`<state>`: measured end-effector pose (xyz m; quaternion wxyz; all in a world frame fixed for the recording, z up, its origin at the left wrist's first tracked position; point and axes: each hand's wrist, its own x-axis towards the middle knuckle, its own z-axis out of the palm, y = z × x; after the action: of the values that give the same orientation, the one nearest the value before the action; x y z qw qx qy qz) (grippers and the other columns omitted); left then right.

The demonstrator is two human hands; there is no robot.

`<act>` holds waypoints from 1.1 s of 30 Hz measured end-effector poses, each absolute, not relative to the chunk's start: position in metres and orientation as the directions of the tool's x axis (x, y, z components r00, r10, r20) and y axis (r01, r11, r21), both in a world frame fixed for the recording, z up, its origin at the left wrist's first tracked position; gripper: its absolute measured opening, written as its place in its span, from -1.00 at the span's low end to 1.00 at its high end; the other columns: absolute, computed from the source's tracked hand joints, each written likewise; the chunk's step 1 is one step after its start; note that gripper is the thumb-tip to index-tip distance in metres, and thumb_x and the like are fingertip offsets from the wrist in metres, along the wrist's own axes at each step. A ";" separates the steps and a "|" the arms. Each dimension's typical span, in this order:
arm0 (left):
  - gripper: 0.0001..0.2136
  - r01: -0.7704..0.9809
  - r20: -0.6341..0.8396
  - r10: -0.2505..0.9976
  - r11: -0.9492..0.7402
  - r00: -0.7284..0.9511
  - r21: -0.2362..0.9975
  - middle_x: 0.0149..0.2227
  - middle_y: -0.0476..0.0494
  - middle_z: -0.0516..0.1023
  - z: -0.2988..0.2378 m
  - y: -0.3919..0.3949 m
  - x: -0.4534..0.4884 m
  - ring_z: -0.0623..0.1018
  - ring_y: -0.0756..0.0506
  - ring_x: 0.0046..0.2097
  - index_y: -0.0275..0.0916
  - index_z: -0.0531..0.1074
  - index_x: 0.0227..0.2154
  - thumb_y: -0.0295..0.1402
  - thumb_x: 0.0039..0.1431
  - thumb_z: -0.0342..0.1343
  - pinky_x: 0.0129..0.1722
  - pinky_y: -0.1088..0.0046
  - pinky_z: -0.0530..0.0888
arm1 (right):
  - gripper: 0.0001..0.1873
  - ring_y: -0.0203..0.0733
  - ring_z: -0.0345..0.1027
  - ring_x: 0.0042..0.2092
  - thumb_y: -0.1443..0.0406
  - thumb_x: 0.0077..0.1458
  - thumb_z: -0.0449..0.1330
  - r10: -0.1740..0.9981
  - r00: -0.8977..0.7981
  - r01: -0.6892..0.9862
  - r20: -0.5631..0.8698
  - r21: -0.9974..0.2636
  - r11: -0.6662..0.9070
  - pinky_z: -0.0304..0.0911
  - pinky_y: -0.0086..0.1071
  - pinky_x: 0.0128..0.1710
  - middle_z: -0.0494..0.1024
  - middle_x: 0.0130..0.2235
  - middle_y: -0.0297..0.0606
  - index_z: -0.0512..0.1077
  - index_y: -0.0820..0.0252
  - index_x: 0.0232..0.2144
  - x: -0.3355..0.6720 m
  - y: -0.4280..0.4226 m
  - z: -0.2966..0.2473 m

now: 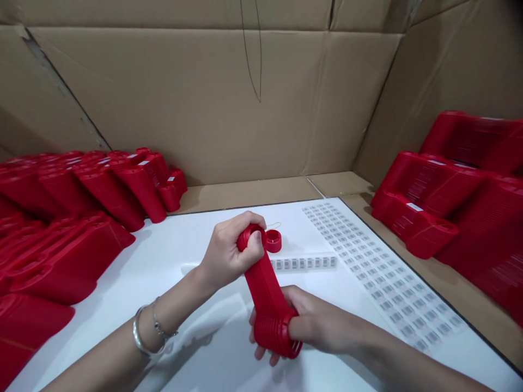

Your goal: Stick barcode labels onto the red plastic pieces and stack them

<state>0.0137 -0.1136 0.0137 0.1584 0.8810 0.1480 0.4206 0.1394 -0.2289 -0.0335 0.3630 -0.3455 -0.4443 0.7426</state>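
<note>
Creased brown cardboard [183, 103] walls in my smooth white tabletop [171, 239]. My left hand [231, 247] is closed around the upper, rounded end of a red piece [267, 286], at the lower centre of the frame, thumb at its opening. My right hand [314, 321] cups the lower end, ribbed and cylindrical, fingers curled beneath; a flat band joins both ends. Just beyond sit a small red ring [274, 247] and a barcode strip [304, 263]. Barcode labels [379, 267] run down the right, and glossy red piles [108, 193] fill both side edges.
</note>
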 end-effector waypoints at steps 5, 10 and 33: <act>-0.85 0.008 0.733 0.305 -0.925 0.607 0.379 -0.52 -0.04 0.38 0.007 -0.116 0.016 0.35 0.05 -0.49 -0.29 0.31 -0.43 -0.49 0.06 -0.17 -0.49 0.54 0.34 | -0.46 -0.28 0.36 -0.37 0.51 -0.27 -0.02 0.838 -0.435 -0.128 -0.330 -0.899 -0.420 0.25 -0.47 -0.46 0.44 -0.35 -0.23 0.26 0.27 -0.12 0.135 -0.234 -0.030; -0.85 0.025 0.749 0.329 -0.922 0.575 0.386 -0.54 -0.04 0.36 0.005 -0.111 0.013 0.32 0.04 -0.52 -0.27 0.30 -0.43 -0.44 0.10 -0.17 -0.52 0.52 0.33 | -0.53 -0.28 0.36 -0.38 0.49 -0.30 -0.06 0.876 -0.371 -0.184 -0.309 -0.900 -0.396 0.25 -0.45 -0.42 0.41 -0.37 -0.26 0.29 0.27 -0.22 0.130 -0.235 -0.036; -0.81 0.538 0.006 0.544 -0.832 0.839 0.137 -0.33 -0.17 0.38 -0.004 -0.109 -0.011 0.40 -0.12 -0.28 -0.28 0.37 -0.43 -0.44 0.17 -0.14 -0.36 0.38 0.30 | -0.83 -0.40 0.06 -0.60 0.44 -0.25 -0.08 0.947 -0.001 0.226 -0.321 -0.923 -0.312 -0.04 -0.50 -0.67 0.22 -0.55 -0.36 0.16 0.21 -0.48 0.173 -0.211 -0.051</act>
<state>-0.0110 -0.1088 -0.0038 0.0651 0.9567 0.2828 0.0226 0.1728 -0.2113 -0.0507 0.3439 -0.6176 -0.4750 0.5241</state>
